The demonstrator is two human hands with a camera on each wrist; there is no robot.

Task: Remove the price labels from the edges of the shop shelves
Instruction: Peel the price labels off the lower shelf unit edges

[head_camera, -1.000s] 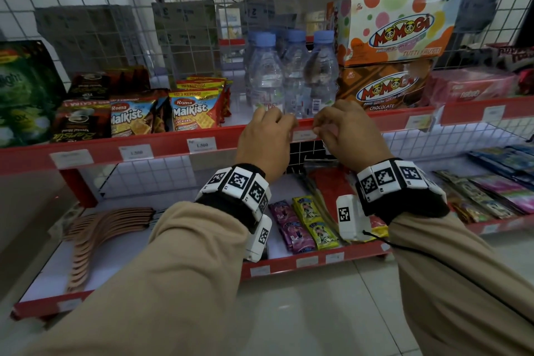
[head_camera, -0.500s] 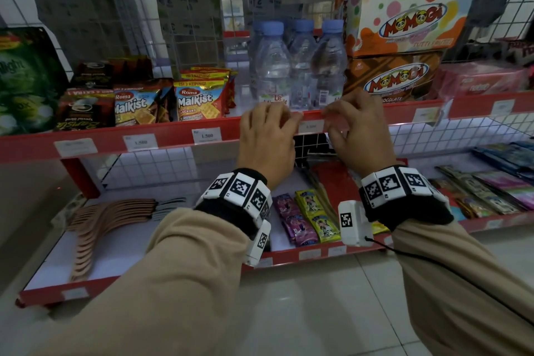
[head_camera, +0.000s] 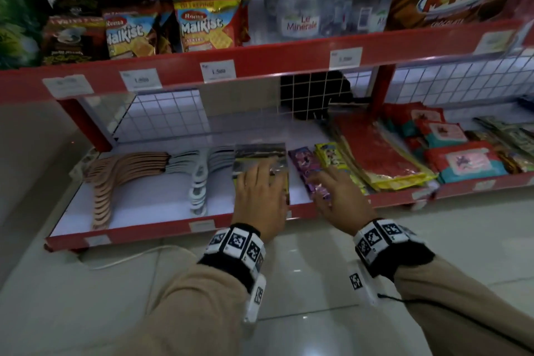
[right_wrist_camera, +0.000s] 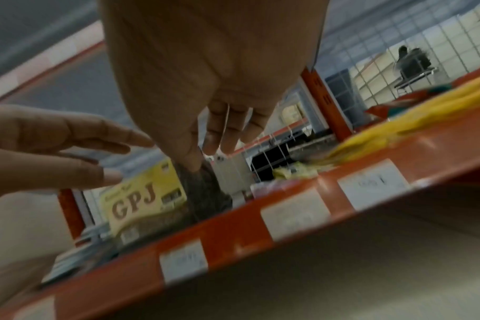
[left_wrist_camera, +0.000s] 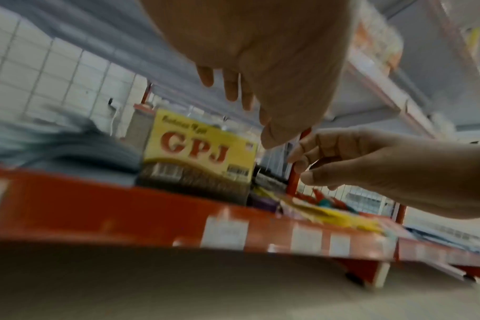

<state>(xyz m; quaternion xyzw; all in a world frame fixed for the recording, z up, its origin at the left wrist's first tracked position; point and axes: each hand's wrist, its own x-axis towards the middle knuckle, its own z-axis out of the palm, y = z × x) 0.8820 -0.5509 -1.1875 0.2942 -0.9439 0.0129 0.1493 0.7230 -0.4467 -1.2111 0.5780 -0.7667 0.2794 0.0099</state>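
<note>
While both of your hands hover over the lower shelf, none of its price labels is in your fingers yet, so you look to be between labels, reaching for the next one.

Your left hand [head_camera: 260,196] hangs over the near end of the yellow GPJ packet [head_camera: 260,157], fingers straight and loosely spread, holding nothing. Your right hand [head_camera: 342,199], just to its right, floats above the purple sachets [head_camera: 307,170] with fingers gently bent and thumb close to the forefinger; whether anything small is pinched there I cannot tell, though nothing shows.

The lower shelf edge [head_camera: 161,230] carries small pale labels along its red lip: one at far left [head_camera: 96,240], one further right [head_camera: 202,224], and in the right wrist view three more [right_wrist_camera: 295,209] right below your hands. They look like flat paper stuck to the strip, their print too blurred to read.

Your next move likely calls for dropping the fingertips to the front lip and working a nail under a label corner, peeling slowly so the paper does not tear. The upper shelf edge [head_camera: 260,66] still bears labels too, among them one under the water bottles [head_camera: 345,58].
</note>
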